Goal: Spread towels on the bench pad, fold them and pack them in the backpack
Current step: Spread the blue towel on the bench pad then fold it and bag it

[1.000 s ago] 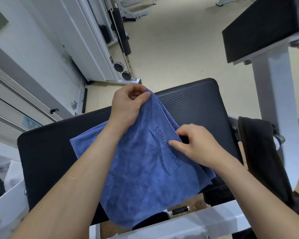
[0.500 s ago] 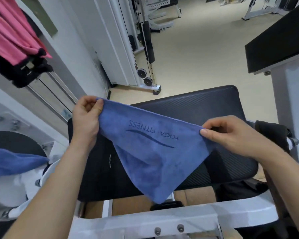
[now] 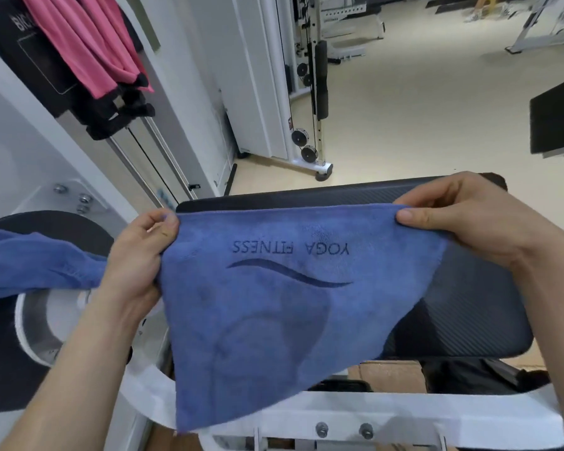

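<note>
The blue towel [image 3: 267, 304], marked "YOGA FITNESS" with a wave line beneath and read upside down from the wearer's side, is held taut along its far edge in front of and over the black bench pad [image 3: 469, 320]. Its free lower part hangs slantwise to a point over the white frame [image 3: 339, 415] at the near side. Whether any of the cloth touches the pad cannot be told. The left hand [image 3: 140, 252] pinches the towel's left corner between thumb and curled fingers. The right hand [image 3: 463, 219] grips the right corner, thumb on top and fingers curled behind the edge. A second blue towel [image 3: 30, 262] lies draped across a black round plate [image 3: 46, 222] to the left, apart from the pad. Pink cloths [image 3: 88, 50] hang from the machine above it, and a cable machine [image 3: 310, 92] stands on the floor beyond. A dark object [image 3: 469, 372] sits below the pad's near edge, and it is not clear whether this is the backpack. Judged from this arrangement, the task is at an early stage: the towel is opened out but not yet laid flat on the pad, no fold is visible, and no towel is seen packed. Spreading, folding and packing appear to remain for this towel, and the draped one is untouched.
</note>
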{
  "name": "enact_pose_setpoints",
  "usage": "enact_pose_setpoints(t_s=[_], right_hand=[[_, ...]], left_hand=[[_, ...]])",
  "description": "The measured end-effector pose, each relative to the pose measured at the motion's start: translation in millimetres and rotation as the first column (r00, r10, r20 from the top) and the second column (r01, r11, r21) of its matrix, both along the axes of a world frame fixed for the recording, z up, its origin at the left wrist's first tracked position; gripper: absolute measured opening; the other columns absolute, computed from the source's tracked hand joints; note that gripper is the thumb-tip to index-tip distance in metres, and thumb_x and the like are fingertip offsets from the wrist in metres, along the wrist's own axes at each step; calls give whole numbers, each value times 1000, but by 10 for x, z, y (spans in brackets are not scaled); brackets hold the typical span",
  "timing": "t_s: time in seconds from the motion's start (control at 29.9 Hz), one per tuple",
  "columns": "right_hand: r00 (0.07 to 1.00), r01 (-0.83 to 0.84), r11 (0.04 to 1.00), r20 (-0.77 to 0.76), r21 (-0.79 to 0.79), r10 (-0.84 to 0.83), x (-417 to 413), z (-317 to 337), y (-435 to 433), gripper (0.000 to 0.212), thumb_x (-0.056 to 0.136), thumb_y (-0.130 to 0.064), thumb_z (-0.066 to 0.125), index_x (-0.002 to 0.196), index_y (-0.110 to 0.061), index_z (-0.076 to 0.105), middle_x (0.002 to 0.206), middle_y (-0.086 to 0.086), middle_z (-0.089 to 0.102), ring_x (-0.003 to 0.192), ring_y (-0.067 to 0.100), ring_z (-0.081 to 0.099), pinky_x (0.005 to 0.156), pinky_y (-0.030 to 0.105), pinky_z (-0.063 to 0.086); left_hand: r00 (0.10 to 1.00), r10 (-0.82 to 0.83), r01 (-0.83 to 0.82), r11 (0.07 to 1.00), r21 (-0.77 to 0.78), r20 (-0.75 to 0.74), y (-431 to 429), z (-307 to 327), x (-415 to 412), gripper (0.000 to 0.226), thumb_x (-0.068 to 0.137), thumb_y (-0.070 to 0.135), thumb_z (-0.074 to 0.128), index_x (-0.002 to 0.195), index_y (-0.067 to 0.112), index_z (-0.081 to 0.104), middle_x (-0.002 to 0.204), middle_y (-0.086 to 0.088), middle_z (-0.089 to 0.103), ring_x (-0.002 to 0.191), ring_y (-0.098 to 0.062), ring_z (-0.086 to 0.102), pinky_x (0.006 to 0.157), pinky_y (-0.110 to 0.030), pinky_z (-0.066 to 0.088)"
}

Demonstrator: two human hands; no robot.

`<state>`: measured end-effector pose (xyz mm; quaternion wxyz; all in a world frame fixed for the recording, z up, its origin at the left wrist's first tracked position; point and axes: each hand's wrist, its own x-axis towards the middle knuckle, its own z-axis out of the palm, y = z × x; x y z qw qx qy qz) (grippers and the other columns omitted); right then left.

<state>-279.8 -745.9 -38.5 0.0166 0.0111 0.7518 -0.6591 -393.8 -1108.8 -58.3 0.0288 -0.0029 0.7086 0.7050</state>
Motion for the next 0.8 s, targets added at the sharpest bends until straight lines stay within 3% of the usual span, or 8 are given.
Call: enact_pose_setpoints(t_s=[0.1, 0.23, 0.33, 0.43, 0.54, 0.64, 0.8], right_hand=[[983, 139, 908, 55, 394, -175, -336, -305, -67, 13, 83, -7, 74, 82, -20, 78, 84, 2, 77, 88, 22, 70, 82, 36, 55], [961, 179, 693, 28, 699, -276, -688, -660, -182, 17, 83, -18, 72, 75, -32, 70, 84, -5, 73, 86, 16, 67, 71, 27, 46], [932, 271, 650, -26, 710, -361, -878, -744, -212, 11, 82, -20, 73, 75, -28, 69, 83, -5, 72, 84, 16, 65, 69, 28, 46], [906, 354, 678, -57, 644, -420, -1083, -789, -185, 12, 78, -19, 77, 73, -24, 67, 78, -5, 69, 76, 14, 63, 61, 25, 43], [891, 401, 687, -83, 606, -447, -1296, -807, -158, 14, 76, -22, 80, 81, -21, 67, 83, -1, 68, 76, 17, 62, 69, 29, 50], [892, 397, 648, -108, 649, -439, -1455, -811, -137, 18, 79, -26, 79, 94, -17, 73, 87, -3, 66, 84, 15, 60, 74, 24, 41], [900, 371, 624, -103, 688, -423, -1569, -804, -122, 17, 78, -30, 79, 79, -16, 71, 78, -5, 66, 81, 17, 59, 70, 26, 39]], left_hand=[[998, 20, -10, 988, -153, 64, 11, -523, -253, 19, 97, 10, 57, 80, 19, 58, 67, 4, 58, 60, -10, 48, 48, -18, 39], [996, 71, -50, 958, -282, 62, 65, -954, -580, 15, 92, 11, 65, 80, 20, 63, 78, 1, 63, 75, -13, 55, 66, -22, 43], [995, 104, -98, 952, -289, 5, 162, -990, -807, 15, 91, 12, 66, 79, 21, 63, 77, 1, 64, 72, -9, 57, 69, -21, 45], [990, 132, -138, 955, -261, -39, 233, -960, -1076, 17, 91, 11, 65, 78, 22, 63, 75, 2, 65, 67, -7, 56, 63, -17, 45], [981, 174, -190, 946, -262, -82, 272, -939, -1361, 20, 90, 9, 65, 76, 24, 64, 74, 2, 66, 66, -8, 57, 65, -19, 46], [973, 210, -229, 941, -251, -98, 293, -975, -1546, 15, 88, 11, 67, 79, 22, 68, 77, -2, 68, 70, -11, 59, 70, -25, 48], [956, 243, -280, 924, -260, -168, 314, -1013, -1658, 12, 87, 11, 66, 85, 21, 71, 76, 5, 68, 70, -6, 61, 69, -21, 48]])
